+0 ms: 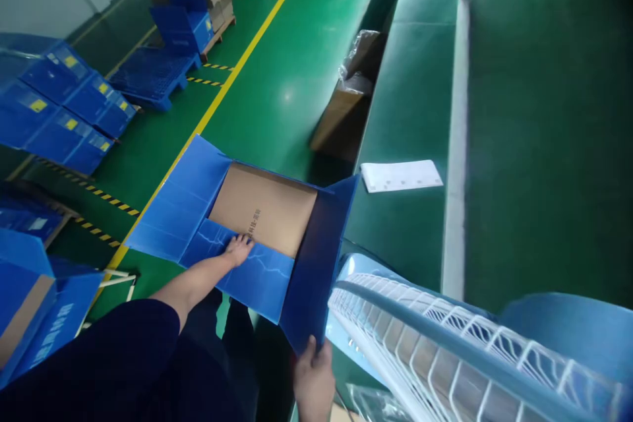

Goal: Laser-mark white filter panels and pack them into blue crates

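Observation:
A large blue cardboard box (264,283) stands before me with its flaps spread. Inside it lies a brown cardboard sheet or inner carton (270,201) with dark printed characters. My left hand (240,249) rests flat on the near flap, fingers apart, its tips at the edge of the brown cardboard. At the lower corner of the right flap (316,270), my right hand (315,379) pinches the cardboard between thumb and fingers. The left flap (175,194) is folded outward.
A green-topped bench (415,92) runs along the right, bearing a white paper strip (401,176) and a white wire fan grille (445,336). Under it sits an open brown carton (341,122). Stacked blue boxes (59,102) and a blue pallet (153,72) stand left, beyond a yellow floor line (237,69).

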The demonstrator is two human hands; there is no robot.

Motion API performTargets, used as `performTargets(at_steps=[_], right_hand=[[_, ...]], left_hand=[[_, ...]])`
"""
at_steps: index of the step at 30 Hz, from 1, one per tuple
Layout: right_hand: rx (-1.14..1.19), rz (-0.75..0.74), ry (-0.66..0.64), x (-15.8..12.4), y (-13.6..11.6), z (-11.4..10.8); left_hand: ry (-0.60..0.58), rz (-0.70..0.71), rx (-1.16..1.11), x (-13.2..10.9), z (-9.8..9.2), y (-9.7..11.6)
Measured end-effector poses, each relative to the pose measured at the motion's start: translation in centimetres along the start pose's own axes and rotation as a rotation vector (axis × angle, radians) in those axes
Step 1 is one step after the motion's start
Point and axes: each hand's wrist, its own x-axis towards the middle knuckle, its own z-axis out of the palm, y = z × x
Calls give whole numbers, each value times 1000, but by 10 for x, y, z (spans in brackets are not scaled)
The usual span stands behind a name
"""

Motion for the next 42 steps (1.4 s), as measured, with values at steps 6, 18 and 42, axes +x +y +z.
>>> performTargets(at_steps=[6, 18, 42], right_hand=[[2, -40, -64, -4, -3, -4], [55, -89, -101, -13, -9, -1], [-699, -515, -360, 12, -56, 198]], left_hand=[[438, 205, -5, 42, -99, 39], [-37, 83, -79, 81, -93, 7], [367, -390, -769, -160, -177, -278]])
